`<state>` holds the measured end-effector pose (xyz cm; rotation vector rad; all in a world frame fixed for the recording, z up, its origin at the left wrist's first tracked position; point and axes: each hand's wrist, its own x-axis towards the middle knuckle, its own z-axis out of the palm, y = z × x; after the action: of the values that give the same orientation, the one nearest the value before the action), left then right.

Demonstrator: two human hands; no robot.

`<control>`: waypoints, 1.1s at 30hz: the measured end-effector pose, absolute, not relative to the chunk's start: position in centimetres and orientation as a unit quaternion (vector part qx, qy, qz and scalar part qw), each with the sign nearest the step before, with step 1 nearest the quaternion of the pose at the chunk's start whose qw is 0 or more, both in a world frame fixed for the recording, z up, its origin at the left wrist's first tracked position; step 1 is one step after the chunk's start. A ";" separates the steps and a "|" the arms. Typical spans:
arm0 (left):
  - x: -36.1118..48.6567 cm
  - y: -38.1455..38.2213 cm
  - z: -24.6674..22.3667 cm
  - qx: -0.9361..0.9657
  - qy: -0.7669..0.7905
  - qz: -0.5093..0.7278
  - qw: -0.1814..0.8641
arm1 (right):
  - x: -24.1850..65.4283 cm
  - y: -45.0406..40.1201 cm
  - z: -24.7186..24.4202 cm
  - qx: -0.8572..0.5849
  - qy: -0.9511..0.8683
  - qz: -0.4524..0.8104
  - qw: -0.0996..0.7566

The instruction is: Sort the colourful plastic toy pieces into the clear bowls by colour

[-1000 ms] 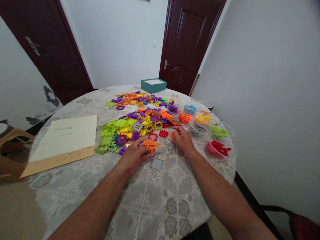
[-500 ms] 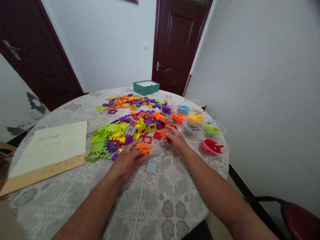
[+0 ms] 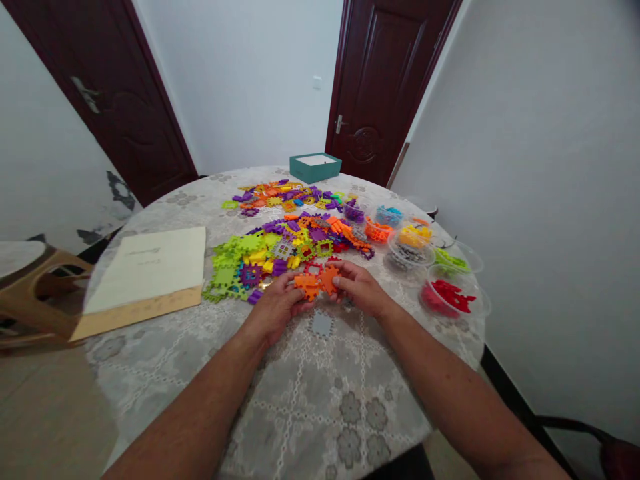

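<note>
My left hand (image 3: 280, 303) is closed on an orange piece (image 3: 307, 285) with notched edges. A second orange piece (image 3: 329, 279) is pinched in my right hand (image 3: 361, 288). The two pieces meet edge to edge; whether they interlock cannot be made out. Just below them a grey square piece (image 3: 321, 324) lies flat on the patterned tablecloth (image 3: 280, 413). Behind my hands spreads a pile of green, yellow, purple and orange pieces (image 3: 240, 250), with a red frame piece (image 3: 313, 269) at its near edge.
Clear tubs of sorted pieces stand at the right, among them red (image 3: 450, 297), grey (image 3: 410, 253) and orange (image 3: 379, 231). A farther pile (image 3: 280, 197) lies before a teal box (image 3: 315, 170). Cream paper (image 3: 150, 263) covers the left side. A stool (image 3: 55, 287) stands beyond.
My hands have come together, bringing the two orange pieces from apart to meeting. The whole view has shifted, so the table appears farther right.
</note>
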<state>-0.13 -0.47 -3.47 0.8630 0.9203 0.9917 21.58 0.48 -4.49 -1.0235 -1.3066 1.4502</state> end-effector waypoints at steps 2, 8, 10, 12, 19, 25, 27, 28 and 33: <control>-0.2 -0.4 -3.6 0.391 0.417 0.441 0.691 | 21.2 0.2 -4.4 -0.415 -0.543 0.585 0.436; -0.1 -0.4 -3.6 0.411 0.420 0.425 0.689 | 20.6 0.2 -4.9 -0.422 -0.553 0.583 0.419; -0.1 -0.5 -3.4 0.423 0.410 0.414 0.694 | 20.4 0.3 -5.1 -0.427 -0.548 0.584 0.420; -0.1 -0.6 -3.4 0.441 0.396 0.402 0.698 | 20.2 0.3 -5.2 -0.422 -0.555 0.588 0.410; -0.2 -0.7 -3.5 0.462 0.381 0.394 0.698 | 20.2 0.3 -5.3 -0.414 -0.576 0.583 0.395; -0.2 -0.5 -3.6 0.473 0.372 0.386 0.699 | 20.2 0.5 -5.5 -0.405 -0.577 0.592 0.390; -0.2 -0.4 -3.5 0.474 0.369 0.384 0.701 | 20.1 0.5 -5.5 -0.405 -0.578 0.592 0.389; -0.1 -0.4 -3.5 0.475 0.367 0.383 0.702 | 20.1 0.5 -5.5 -0.405 -0.578 0.592 0.389; -0.1 -0.4 -3.7 0.489 0.361 0.377 0.699 | 20.0 0.4 -5.5 -0.406 -0.594 0.579 0.382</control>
<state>-0.07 -0.35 -3.75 1.0904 0.8036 0.8403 20.00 0.40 -5.46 -1.0370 -1.5165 1.4776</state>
